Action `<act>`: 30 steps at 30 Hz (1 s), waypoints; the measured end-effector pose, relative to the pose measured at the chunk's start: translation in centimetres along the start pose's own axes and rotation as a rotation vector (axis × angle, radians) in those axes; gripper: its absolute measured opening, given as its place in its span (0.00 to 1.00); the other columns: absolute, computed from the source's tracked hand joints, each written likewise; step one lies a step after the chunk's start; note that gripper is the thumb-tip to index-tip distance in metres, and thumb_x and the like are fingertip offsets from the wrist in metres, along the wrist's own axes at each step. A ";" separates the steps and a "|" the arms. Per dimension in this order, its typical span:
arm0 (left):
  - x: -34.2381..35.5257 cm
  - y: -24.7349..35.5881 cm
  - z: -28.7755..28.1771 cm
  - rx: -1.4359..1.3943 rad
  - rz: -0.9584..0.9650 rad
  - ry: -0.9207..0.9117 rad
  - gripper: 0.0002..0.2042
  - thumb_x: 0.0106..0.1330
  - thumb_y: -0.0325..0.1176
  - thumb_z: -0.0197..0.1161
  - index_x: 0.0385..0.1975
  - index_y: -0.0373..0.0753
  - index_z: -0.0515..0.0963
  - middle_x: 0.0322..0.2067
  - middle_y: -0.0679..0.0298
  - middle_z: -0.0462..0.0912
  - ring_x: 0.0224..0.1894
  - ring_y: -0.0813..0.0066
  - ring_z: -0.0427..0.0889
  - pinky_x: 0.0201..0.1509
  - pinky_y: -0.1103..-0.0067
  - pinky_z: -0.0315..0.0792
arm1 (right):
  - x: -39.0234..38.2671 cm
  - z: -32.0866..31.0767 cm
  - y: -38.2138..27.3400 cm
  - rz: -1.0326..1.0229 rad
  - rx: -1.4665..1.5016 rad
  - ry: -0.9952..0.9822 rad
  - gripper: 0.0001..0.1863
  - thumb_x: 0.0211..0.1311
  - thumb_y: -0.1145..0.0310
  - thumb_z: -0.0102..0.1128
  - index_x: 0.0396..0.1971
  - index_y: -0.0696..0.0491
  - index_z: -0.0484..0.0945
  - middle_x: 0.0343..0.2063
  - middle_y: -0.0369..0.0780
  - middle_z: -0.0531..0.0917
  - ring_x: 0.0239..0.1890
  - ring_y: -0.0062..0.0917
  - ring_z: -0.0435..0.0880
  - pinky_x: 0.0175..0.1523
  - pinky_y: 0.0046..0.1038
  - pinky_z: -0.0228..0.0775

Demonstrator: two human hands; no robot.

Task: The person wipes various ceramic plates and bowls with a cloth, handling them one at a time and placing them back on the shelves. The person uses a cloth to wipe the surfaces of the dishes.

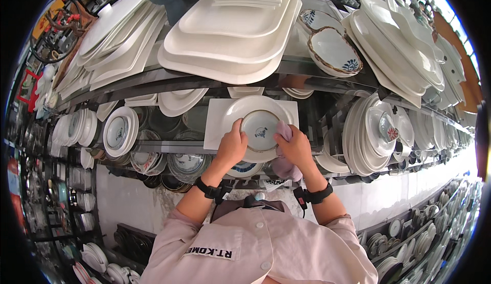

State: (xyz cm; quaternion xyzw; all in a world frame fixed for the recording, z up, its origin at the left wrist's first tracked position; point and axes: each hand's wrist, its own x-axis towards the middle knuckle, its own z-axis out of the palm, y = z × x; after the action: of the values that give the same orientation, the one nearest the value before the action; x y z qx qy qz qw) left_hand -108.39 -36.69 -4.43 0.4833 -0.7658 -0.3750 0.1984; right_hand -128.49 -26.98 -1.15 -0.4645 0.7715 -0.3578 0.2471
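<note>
A small round plate [258, 139] with a dark rim line and a blue motif in its middle is between my hands. My left hand [232, 145] grips its left edge, thumb and fingers at the rim. Bunched in my right hand [297, 148] is a lilac cloth [286, 169], pressed to the plate's right edge. Behind the small plate lies a larger round white plate [255, 103]. Under that shows a white rectangular plate [214, 130] on the shelf. Whether the small plate rests on the larger one I cannot tell.
White rectangular platters [220, 61] are stacked on the shelf above, beside blue-patterned bowls [335, 53]. Upright plates [120, 130] stand at left, and more white plates [360, 140] at right. The dark shelf edge [189, 147] runs just beneath my hands.
</note>
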 end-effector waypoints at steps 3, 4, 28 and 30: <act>0.4 -0.2 -0.1 0.066 0.028 0.016 0.24 0.72 0.32 0.51 0.66 0.30 0.62 0.29 0.36 0.82 0.34 0.33 0.82 0.41 0.50 0.75 | 0.6 1.0 0.1 0.007 -0.040 -0.036 0.27 0.56 0.53 0.70 0.48 0.59 0.82 0.36 0.52 0.87 0.40 0.46 0.88 0.47 0.39 0.78; 0.6 -0.4 0.0 0.079 0.036 0.019 0.24 0.72 0.32 0.51 0.66 0.30 0.62 0.29 0.36 0.82 0.34 0.33 0.82 0.41 0.50 0.75 | 0.9 1.2 0.5 -0.004 -0.055 -0.041 0.27 0.56 0.53 0.70 0.49 0.59 0.82 0.36 0.52 0.87 0.41 0.46 0.88 0.47 0.39 0.78; 3.5 -3.6 2.6 0.325 -0.102 -0.082 0.28 0.70 0.33 0.52 0.68 0.29 0.60 0.33 0.37 0.84 0.39 0.38 0.84 0.44 0.53 0.78 | 4.5 2.7 4.8 0.004 0.176 -0.418 0.47 0.48 0.61 0.72 0.65 0.73 0.64 0.49 0.54 0.83 0.51 0.31 0.83 0.56 0.25 0.73; 3.6 -3.7 2.8 0.378 -0.114 -0.083 0.28 0.71 0.37 0.54 0.68 0.31 0.61 0.33 0.38 0.84 0.39 0.38 0.85 0.45 0.54 0.78 | 4.2 2.3 4.1 -0.010 0.107 -0.389 0.47 0.48 0.61 0.72 0.65 0.73 0.64 0.49 0.54 0.83 0.51 0.31 0.83 0.57 0.25 0.73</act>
State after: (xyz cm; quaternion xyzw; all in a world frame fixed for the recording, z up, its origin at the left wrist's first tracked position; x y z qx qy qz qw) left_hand -109.70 -39.78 -9.22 0.5386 -0.8014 -0.2550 0.0509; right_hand -130.95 -30.24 -5.96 -0.5148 0.6868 -0.3032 0.4139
